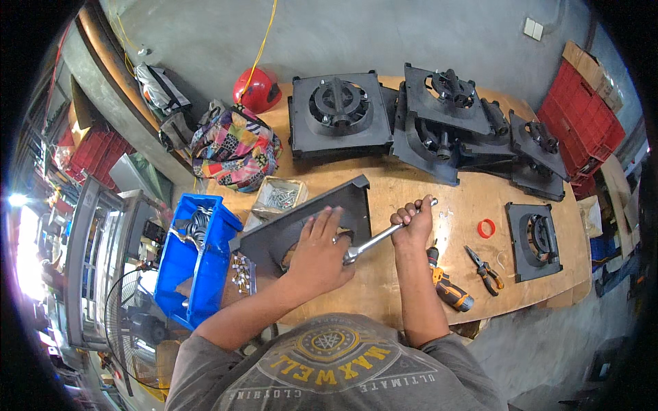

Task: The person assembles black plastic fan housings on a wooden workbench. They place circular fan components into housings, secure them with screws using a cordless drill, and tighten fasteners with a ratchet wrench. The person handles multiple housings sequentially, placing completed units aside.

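Observation:
My right hand point(413, 222) is closed round the upper end of a long chrome wrench point(377, 241). The wrench slants down to the left, its lower head beside my left hand point(319, 250). That hand lies with stretched fingers across a black square plate point(349, 202) with a round middle opening, which is tilted on the table. My palm and fingers cover much of the opening, so what the wrench head meets there is hidden. To the right lie an orange-and-black power drill point(449, 291), pliers point(485, 270) with orange-black handles and a red ring point(486, 228).
Several black square assemblies point(336, 113) are stacked along the back, and another point(533, 240) lies at right. A blue bin point(188, 274) holds dark parts on the left. Brass-coloured fittings point(241, 274) and a box of screws point(281, 196) sit near the plate. A patchwork bag point(236, 147) and red helmet point(257, 90) stand behind.

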